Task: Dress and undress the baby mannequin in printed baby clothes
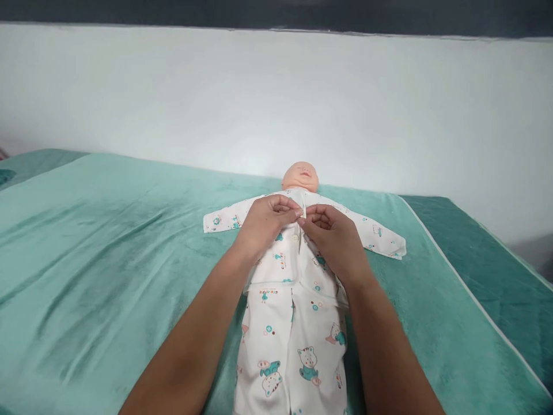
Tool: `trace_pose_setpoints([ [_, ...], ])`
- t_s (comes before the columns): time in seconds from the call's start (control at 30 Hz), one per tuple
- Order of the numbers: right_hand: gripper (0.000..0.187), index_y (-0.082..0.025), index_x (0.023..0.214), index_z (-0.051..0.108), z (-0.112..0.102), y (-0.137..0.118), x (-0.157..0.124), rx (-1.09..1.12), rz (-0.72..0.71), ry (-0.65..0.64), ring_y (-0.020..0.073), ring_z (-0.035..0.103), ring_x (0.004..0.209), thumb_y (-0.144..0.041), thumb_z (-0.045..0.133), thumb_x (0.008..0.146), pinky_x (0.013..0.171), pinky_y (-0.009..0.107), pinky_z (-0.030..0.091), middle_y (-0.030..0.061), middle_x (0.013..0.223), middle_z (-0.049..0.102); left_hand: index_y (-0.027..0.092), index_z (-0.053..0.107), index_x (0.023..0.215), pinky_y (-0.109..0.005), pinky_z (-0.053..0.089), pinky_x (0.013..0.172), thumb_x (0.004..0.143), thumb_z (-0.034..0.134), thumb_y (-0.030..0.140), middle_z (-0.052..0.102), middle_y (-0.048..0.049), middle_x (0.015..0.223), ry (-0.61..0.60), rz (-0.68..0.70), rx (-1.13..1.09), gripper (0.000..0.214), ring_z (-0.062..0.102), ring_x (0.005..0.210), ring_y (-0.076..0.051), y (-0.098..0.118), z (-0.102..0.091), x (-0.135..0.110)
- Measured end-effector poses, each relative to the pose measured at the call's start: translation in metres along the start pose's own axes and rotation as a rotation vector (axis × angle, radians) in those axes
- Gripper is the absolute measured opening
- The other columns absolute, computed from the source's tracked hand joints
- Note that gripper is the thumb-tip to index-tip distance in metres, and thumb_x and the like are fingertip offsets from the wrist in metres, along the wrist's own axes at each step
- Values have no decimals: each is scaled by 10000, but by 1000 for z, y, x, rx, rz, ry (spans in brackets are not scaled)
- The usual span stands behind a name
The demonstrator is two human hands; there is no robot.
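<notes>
A baby doll (pixel 300 175) lies on its back on a teal blanket (pixel 108 242), head toward the wall. It wears a white shirt (pixel 285 262) and white trousers (pixel 294 351), both printed with small teal cartoon animals. The shirt sleeves are spread out to both sides. My left hand (pixel 264 222) and my right hand (pixel 334 233) meet at the doll's upper chest. Both pinch the front edges of the shirt near a button, just below the neck. Fingers of both hands are closed on the fabric.
The teal blanket covers a bed, with a darker teal sheet (pixel 488 271) showing along the right side. A plain white wall (pixel 276 98) runs behind the doll's head. The bed's right edge drops away at the lower right.
</notes>
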State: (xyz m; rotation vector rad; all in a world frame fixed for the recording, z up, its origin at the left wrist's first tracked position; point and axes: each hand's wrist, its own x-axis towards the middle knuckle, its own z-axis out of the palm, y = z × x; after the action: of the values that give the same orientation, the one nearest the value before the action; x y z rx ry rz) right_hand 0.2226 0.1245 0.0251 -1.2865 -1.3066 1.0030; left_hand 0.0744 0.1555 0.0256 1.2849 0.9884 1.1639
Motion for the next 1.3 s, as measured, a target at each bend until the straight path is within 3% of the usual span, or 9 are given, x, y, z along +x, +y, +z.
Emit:
trace_pose_setpoints([
  [0.2,207,-211,960,614,4,4,2,-200,-94,42,130,591,643,-296,698,790,627,272,450,-30,725,659,171,710,823,-240,417,633,728,761,328,672,-12,742,-6,-30,57,190,589,677,-110,5,0,-3],
  [0.4,92,-220,897,585,10,1,0,-412,-193,83,149,606,632,-205,614,810,653,293,429,-47,645,633,183,676,849,-246,432,652,683,752,241,669,-2,787,29,-52,95,192,606,709,-119,5,4,-4],
  [0.5,154,-227,914,579,12,1,-1,-486,-198,103,159,616,657,-147,592,782,647,291,409,-57,634,626,185,666,853,-254,437,641,672,699,189,667,0,777,66,-60,143,184,611,703,-128,4,7,-2],
  [0.73,323,-228,1107,579,12,1,-3,-464,-196,83,162,645,699,-168,613,791,678,293,432,-58,689,663,190,654,863,-254,439,631,620,662,139,648,3,778,105,-86,103,248,603,696,-129,4,9,-3],
  [0.97,367,-235,1144,579,10,0,-4,-408,-193,57,145,634,652,-209,640,783,683,288,466,-55,719,683,191,631,843,-241,398,581,614,655,125,602,26,740,67,-102,80,239,533,609,-89,11,4,-8],
  [1.3,391,-245,1176,577,10,1,-4,-417,-211,24,152,638,684,-228,646,791,685,299,462,-47,740,673,204,582,800,-249,365,560,583,641,117,573,24,742,112,-120,54,241,502,603,-94,10,8,-8],
])
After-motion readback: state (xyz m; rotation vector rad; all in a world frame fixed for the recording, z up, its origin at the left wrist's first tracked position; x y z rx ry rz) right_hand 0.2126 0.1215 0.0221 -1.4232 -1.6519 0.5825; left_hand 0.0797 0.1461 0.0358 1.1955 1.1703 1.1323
